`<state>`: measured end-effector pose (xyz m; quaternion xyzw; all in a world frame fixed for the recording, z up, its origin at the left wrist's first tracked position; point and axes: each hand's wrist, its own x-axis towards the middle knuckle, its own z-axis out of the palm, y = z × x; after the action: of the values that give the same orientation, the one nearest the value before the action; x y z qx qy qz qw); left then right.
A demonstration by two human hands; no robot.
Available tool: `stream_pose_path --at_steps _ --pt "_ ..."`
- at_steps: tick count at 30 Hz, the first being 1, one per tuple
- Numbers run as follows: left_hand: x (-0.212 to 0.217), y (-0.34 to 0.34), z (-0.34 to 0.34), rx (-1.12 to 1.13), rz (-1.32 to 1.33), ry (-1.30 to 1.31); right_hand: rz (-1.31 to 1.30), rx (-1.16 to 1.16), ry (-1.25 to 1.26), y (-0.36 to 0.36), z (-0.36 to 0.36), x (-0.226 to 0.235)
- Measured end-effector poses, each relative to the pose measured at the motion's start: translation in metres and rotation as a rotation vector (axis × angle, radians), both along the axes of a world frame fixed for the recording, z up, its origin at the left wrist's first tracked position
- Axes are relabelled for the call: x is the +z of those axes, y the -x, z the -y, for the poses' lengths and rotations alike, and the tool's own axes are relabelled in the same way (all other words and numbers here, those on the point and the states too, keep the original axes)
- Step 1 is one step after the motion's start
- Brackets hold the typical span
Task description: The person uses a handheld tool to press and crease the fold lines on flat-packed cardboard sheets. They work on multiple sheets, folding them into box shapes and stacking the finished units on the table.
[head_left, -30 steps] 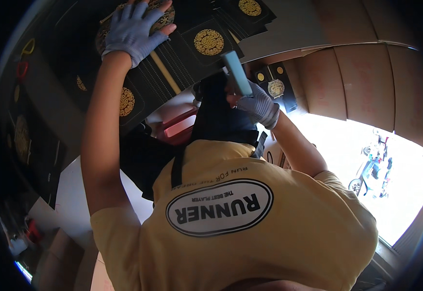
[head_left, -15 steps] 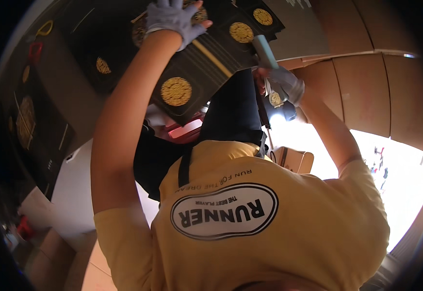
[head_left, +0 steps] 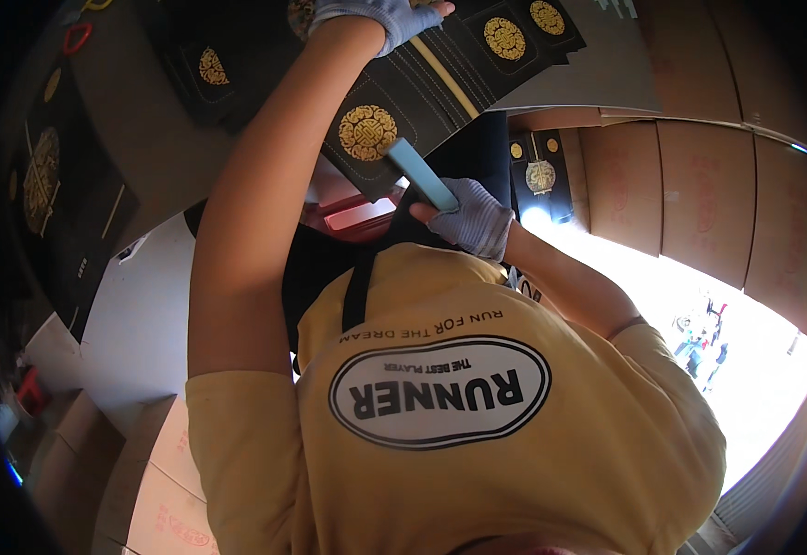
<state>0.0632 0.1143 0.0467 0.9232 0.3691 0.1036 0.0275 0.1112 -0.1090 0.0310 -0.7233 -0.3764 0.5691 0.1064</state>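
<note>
We look down past a yellow shirt (head_left: 505,370) at two arms reaching forward in grey, open-tipped work gloves. At the top edge, the left hand (head_left: 371,17) lies over a black sheet (head_left: 403,106) printed with round gold medallions and dotted lines. One bare fingertip points out to the right; the other fingers are cut off or hidden, so we cannot tell how they are set. Nearer the body, the right hand (head_left: 473,220) has its fingers wrapped around a pale blue block (head_left: 422,176), whose far end overlaps the sheet's near corner in our view; we cannot tell if they touch. The sheet lies on a grey surface (head_left: 602,88), with a red object (head_left: 357,215) below its near edge and brown cartons (head_left: 704,190) to the right. To handle this well, we judge that the left palm should bear down flat and evenly so the sheet cannot slide, while the block meets it face-on, not corner-first, sparing the gold print, with the left fingers well out of its path.
</note>
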Motion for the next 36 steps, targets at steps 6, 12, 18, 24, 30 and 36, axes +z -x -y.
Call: stream_pose_path --at_steps 6,12,18,24,30,36 --pt "0.004 0.001 -0.001 0.048 0.012 0.04 -0.139 -0.12 -0.094 -0.015 0.024 -0.006" --pt "0.002 -0.011 0.012 0.351 0.036 0.03 -0.777 -0.551 -0.49 -0.012 0.049 -0.008" --pt "0.023 0.028 0.004 0.042 -0.156 0.104 -0.674 -0.762 -0.707 -0.095 0.013 0.035" --pt "-0.003 0.045 -0.013 -0.745 -0.116 -0.517 -0.603 -0.783 -1.004 -0.181 -0.045 0.045" --pt "-0.016 0.005 -0.008 0.082 -0.046 -0.142 -0.236 -0.389 -0.807 -0.121 0.028 0.0" --pt "0.002 -0.017 0.016 0.431 -0.021 -0.114 -0.559 -0.693 -0.507 -0.075 0.059 -0.037"
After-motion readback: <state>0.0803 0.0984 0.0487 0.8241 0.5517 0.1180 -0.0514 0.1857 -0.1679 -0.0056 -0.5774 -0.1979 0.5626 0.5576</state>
